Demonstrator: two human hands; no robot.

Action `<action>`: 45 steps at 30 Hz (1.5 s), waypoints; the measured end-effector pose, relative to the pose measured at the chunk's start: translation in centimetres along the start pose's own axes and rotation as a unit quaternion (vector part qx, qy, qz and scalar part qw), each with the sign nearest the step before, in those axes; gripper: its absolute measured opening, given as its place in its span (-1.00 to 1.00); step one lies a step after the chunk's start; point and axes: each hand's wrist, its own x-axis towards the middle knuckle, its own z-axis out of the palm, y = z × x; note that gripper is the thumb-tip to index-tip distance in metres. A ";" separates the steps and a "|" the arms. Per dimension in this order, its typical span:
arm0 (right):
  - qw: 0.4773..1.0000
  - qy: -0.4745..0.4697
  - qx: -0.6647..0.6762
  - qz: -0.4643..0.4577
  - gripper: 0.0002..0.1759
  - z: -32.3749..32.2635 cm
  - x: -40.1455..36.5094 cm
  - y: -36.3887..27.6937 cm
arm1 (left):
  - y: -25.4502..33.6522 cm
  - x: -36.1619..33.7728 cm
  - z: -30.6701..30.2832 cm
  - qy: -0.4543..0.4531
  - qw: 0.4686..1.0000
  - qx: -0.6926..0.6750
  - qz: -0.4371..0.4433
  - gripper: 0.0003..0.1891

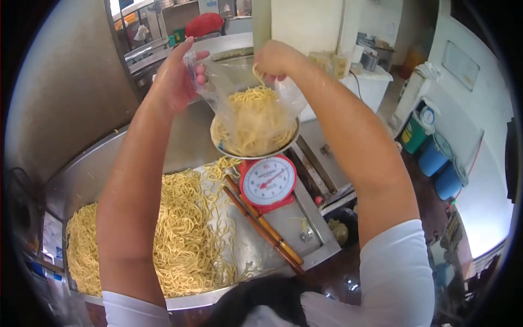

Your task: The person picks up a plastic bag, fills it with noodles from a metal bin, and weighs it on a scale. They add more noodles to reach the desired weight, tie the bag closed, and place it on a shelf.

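My left hand (184,79) holds one side of a clear plastic bag (210,87), thumb and fingers partly spread around its edge. Yellow noodles (256,117) fill the bag, which rests in a round metal pan (294,139) on a red dial scale (268,181). Above the bag's far right side, my right hand (275,60) is closed, with a noodle strand hanging from its fingers. Whether it also grips the bag is hidden. A large heap of loose noodles (185,240) lies below my left forearm on a metal worktable (253,253).
Two bamboo sticks (264,229) lie side by side left of the scale. Behind stands a white table (376,82) with a metal pot (369,61). Blue bins (436,155) and a green bin (415,133) line the right wall. A red object (204,24) shows at the back.
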 end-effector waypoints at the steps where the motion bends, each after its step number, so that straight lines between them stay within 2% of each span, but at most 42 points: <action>1: 0.994 0.040 0.099 0.009 -0.78 -0.1 -0.5 0.1 | 0.0 0.0 -0.1 -0.003 1.000 0.017 -0.001 -0.47; 2: 0.977 0.082 0.195 0.019 -0.77 -0.4 -1.0 0.0 | -0.2 -0.1 -0.2 -0.004 1.000 0.017 -0.003 -0.47; 9: 0.973 0.138 0.184 0.025 -0.77 -2.5 -2.8 -0.6 | -1.0 -0.2 -0.4 -0.030 0.997 0.069 -0.005 -0.53; 10: 0.953 0.135 0.268 0.031 -0.79 -2.8 -3.1 -0.7 | -1.1 -0.1 -0.4 -0.036 0.996 0.079 -0.007 -0.52; 11: 0.927 0.132 0.350 0.036 -0.70 -3.0 -3.4 -0.8 | -1.2 0.0 -0.5 -0.036 0.996 0.080 -0.006 -0.52; 12: 0.927 0.134 0.349 0.035 -0.70 -3.2 -3.7 -1.0 | -1.3 0.2 -0.5 0.033 0.981 0.190 -0.001 -0.46; 13: 0.876 0.127 0.465 0.014 -0.68 -3.4 -4.1 -1.3 | -1.2 0.3 -0.4 0.103 0.949 0.297 0.006 -0.39; 14: 0.811 0.116 0.573 -0.010 -0.66 -3.6 -4.5 -1.6 | -1.6 0.4 -0.2 0.103 0.949 0.298 0.009 -0.39; 15: 0.812 0.118 0.572 -0.013 -0.66 -3.9 -4.8 -2.0 | -2.4 0.2 0.0 0.184 0.806 0.499 0.261 -0.31; 16: 0.778 0.113 0.615 -0.053 -0.66 -4.4 -5.1 -2.7 | -2.9 -0.1 0.5 0.244 0.556 0.636 0.477 -0.23; 17: 0.741 0.108 0.656 -0.093 -0.66 -5.0 -5.4 -3.4 | -2.7 -0.8 1.9 0.193 0.567 0.596 0.535 -0.21; 18: 0.741 0.110 0.656 -0.096 -0.66 -5.8 -5.6 -4.1 | -2.3 -0.9 3.5 0.194 0.563 0.597 0.538 -0.21; 19: 0.730 0.128 0.659 -0.126 -0.67 -6.5 -6.0 -5.0 | -2.1 -0.9 4.8 0.114 0.692 0.486 0.522 -0.27; 20: 0.719 0.143 0.663 -0.154 -0.68 -6.8 -6.1 -5.5 | -2.1 -0.7 5.2 0.031 0.797 0.357 0.486 -0.32; 21: 0.703 0.158 0.666 -0.194 -0.65 -7.2 -6.0 -5.7 | -1.8 1.1 4.7 0.004 0.859 0.259 0.442 -0.51; 22: 0.703 0.156 0.666 -0.197 -0.65 -7.7 -6.3 -5.9 | -0.9 0.6 4.4 0.007 0.858 0.261 0.443 -0.51; 23: 0.658 0.190 0.699 -0.205 -0.67 -8.2 -6.7 -5.9 | 0.8 -0.3 4.4 0.016 0.925 0.233 0.301 -0.59; 24: 0.611 0.223 0.730 -0.212 -0.68 -8.6 -7.0 -5.9 | 1.9 -0.9 4.3 0.026 0.968 0.199 0.152 -0.64; 25: 0.637 0.217 0.705 -0.225 -0.56 -8.9 -7.4 -5.5 | 2.4 -1.1 4.4 0.042 0.966 0.156 0.201 -0.73; 26: 0.637 0.217 0.704 -0.229 -0.56 -8.5 -7.8 -5.5 | 3.3 -1.3 4.3 0.044 0.966 0.156 0.203 -0.73; 28: 0.751 0.103 0.627 -0.182 -0.46 -6.7 -9.2 -6.2 | 6.0 -2.3 3.9 0.060 0.977 0.002 0.206 -0.67; 29: 0.760 0.042 0.617 -0.197 -0.39 -5.4 -9.3 -6.5 | 7.6 -2.5 3.2 0.045 0.974 -0.001 0.223 -0.64; 30: 0.760 0.040 0.618 -0.198 -0.39 -4.2 -9.1 -6.9 | 9.2 -2.8 2.3 0.030 0.970 -0.004 0.240 -0.60; 32: 0.796 -0.078 0.541 -0.259 -0.46 -2.6 -8.6 -7.5 | 12.0 -4.3 0.1 0.034 0.972 0.011 0.232 -0.58; 33: 0.795 -0.079 0.542 -0.261 -0.46 -2.7 -8.6 -7.5 | 13.2 -5.0 -1.5 0.070 0.965 0.038 0.249 -0.58; 34: 0.841 -0.055 0.489 -0.226 -0.53 -3.0 -8.7 -7.4 | 14.3 -5.5 -3.7 0.106 0.956 0.065 0.267 -0.57; 35: 0.880 -0.031 0.434 -0.189 -0.59 -3.2 -8.7 -7.2 | 15.0 -6.0 -6.0 0.181 0.932 0.131 0.285 -0.58; 36: 0.879 -0.032 0.436 -0.190 -0.59 -3.4 -8.5 -6.6 | 15.7 -6.5 -8.8 0.253 0.899 0.196 0.300 -0.58; 38: 0.910 0.073 0.388 -0.126 -0.69 -4.1 -7.8 -4.4 | 16.9 -8.5 -16.7 0.336 0.860 0.258 0.284 -0.60; 39: 0.910 0.073 0.389 -0.125 -0.69 -4.3 -7.6 -3.4 | 17.3 -9.6 -20.8 0.386 0.845 0.247 0.277 -0.55; 40: 0.904 0.101 0.402 -0.103 -0.73 -4.5 -7.3 -2.5 | 17.8 -10.8 -27.1 0.391 0.836 0.275 0.270 -0.51; 41: 0.897 0.129 0.414 -0.081 -0.76 -4.7 -7.2 -1.7 | 17.7 -11.6 -32.6 0.471 0.763 0.347 0.276 -0.48; 42: 0.898 0.129 0.413 -0.081 -0.76 -4.9 -7.3 -1.1 | 16.4 -14.0 -37.1 0.432 0.627 0.539 0.359 -0.48; 43: 0.890 0.141 0.429 -0.062 -0.74 -5.1 -7.5 -0.6 | 15.2 -16.4 -40.0 0.465 0.690 0.475 0.287 -0.51; 44: 0.881 0.154 0.445 -0.044 -0.72 -5.3 -7.7 0.0 | 14.2 -18.6 -48.1 0.391 0.477 0.738 0.275 -0.54; 45: 0.881 0.153 0.445 -0.045 -0.72 -5.3 -7.7 0.8 | 11.4 -20.6 -51.2 0.391 0.540 0.700 0.257 -0.56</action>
